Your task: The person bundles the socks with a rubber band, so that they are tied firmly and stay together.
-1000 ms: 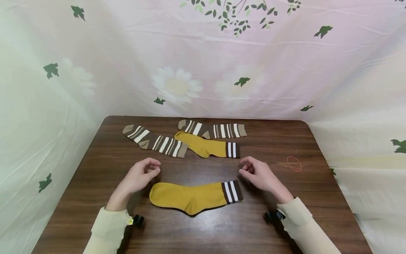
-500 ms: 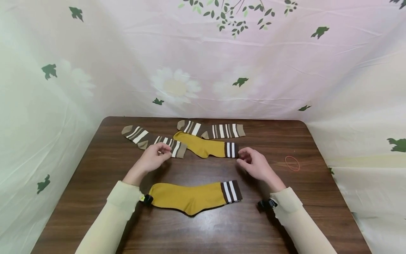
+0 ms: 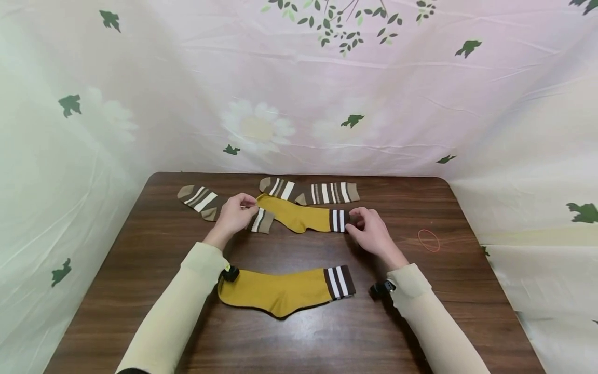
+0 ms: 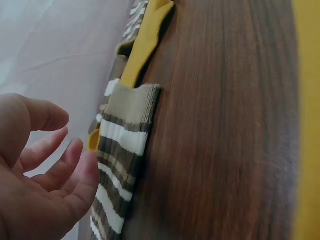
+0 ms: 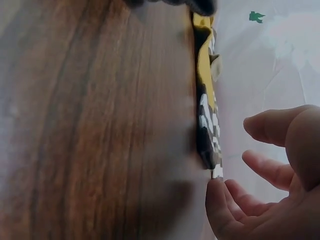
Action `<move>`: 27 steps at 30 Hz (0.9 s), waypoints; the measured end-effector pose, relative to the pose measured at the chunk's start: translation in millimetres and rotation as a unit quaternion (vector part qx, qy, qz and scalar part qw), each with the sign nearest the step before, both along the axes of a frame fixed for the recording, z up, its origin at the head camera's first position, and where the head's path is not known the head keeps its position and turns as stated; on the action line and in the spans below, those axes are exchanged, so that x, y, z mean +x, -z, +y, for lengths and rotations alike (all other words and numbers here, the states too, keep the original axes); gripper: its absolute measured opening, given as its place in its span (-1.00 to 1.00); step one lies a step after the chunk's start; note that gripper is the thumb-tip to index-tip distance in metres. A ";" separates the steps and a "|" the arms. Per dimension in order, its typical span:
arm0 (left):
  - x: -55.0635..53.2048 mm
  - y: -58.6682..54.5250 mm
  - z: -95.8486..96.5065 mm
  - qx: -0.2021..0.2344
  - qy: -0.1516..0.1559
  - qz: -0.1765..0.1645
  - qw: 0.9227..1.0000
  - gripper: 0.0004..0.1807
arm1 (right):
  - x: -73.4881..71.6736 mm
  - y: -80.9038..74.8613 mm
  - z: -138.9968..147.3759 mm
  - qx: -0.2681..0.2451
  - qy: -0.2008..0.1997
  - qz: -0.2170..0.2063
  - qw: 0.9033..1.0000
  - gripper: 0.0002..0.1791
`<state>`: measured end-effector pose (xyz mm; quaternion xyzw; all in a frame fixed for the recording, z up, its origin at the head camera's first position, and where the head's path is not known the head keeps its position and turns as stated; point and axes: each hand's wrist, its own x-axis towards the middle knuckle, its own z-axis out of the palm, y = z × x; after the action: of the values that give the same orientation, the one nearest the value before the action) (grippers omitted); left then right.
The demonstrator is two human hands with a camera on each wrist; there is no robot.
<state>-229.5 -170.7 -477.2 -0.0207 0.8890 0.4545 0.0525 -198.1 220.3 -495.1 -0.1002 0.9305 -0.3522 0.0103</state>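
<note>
My left hand (image 3: 237, 213) hovers over the left brown-striped sock (image 3: 204, 201) and hides its middle. Its fingertips reach close to the toe end of the far mustard sock (image 3: 299, 215). Loosely bent fingers with nothing between them show in the left wrist view, beside the striped sock's tan cuff (image 4: 131, 102). At the far mustard sock's dark, white-striped cuff is my right hand (image 3: 372, 232), thumb and fingers apart around the cuff's end. In the right wrist view those fingers (image 5: 267, 167) hold nothing. Another brown-striped sock (image 3: 333, 192) lies behind, touching the mustard one.
Nearer to me lies another mustard sock (image 3: 275, 291), flat, with a dark edge showing beneath it. A thin orange-red loop (image 3: 436, 251) rests on the right of the wooden table (image 3: 299, 348). Printed fabric (image 3: 299, 78) hangs behind the table and at both sides.
My left hand has moved forward and right from beside the near mustard sock to over the left striped sock. My right hand has moved forward to the far mustard sock's cuff. The socks stay put.
</note>
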 end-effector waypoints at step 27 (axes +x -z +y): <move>-38.8 12.7 8.5 -0.034 -0.005 -0.074 0.997 -0.59 | -27.8 11.2 -15.2 0.072 0.015 -0.024 0.997 -0.45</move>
<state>-268.3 -162.2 -489.9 -0.0604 0.8975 0.4215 0.1149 -225.9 205.1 -506.2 -0.0765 0.9542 -0.2870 0.0348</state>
